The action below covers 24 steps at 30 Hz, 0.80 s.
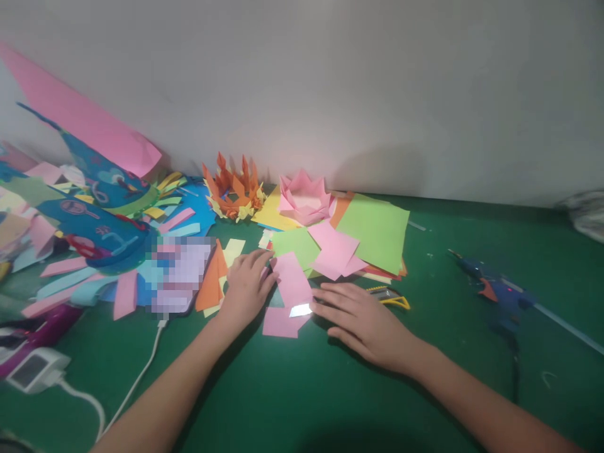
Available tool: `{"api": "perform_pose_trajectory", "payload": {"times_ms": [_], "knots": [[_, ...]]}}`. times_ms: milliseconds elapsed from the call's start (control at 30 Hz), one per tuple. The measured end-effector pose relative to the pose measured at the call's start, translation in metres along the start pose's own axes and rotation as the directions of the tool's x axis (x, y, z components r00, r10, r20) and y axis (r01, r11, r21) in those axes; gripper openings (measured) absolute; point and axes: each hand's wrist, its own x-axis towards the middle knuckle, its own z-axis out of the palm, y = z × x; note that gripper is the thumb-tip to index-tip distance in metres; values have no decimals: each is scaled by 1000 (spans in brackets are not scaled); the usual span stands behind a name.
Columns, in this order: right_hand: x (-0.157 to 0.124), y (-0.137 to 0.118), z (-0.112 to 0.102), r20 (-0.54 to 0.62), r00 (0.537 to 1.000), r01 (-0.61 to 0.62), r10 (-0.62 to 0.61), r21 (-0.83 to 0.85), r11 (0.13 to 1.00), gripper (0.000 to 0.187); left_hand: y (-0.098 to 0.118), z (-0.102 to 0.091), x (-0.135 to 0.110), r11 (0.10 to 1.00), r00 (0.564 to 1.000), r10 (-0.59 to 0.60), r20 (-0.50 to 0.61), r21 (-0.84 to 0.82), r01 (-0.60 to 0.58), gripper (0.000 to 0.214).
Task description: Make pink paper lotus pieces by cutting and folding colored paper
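A folded pink paper [289,289] lies on the green table [302,390] between my hands. My left hand [245,286] rests on the table with its fingertips pressing the paper's upper left edge, fingers together. My right hand [361,318] lies flat with fingers stretched out, its fingertips touching the paper's lower right corner. Neither hand holds anything. Behind the paper lie loose pink squares [335,251] and green sheets [377,229].
A yellow box cutter [391,297] lies by my right hand. A blue glue gun [495,292] with its cord sits at the right. A pink paper flower [304,198] and an orange one [233,185] stand by the wall. A phone [182,274], charger [33,371] and blue craft pile [94,214] fill the left.
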Motion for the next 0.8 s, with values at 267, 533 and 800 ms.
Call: {"api": "perform_pose_trajectory", "payload": {"times_ms": [267, 533, 800], "knots": [[8, -7, 6, 171, 984, -69, 56, 67, 995, 46, 1, 8, 2, 996, 996, -82, 38, -33, 83, 28], [5, -5, 8, 166, 985, -62, 48, 79, 995, 48, 2, 1, 4, 817, 948, -317, 13, -504, 280, 25], [4, -5, 9, 88, 996, -9, 7, 26, 1000, 44, -21, -27, 7, 919, 909, -324, -263, -314, 237, 22]]}}
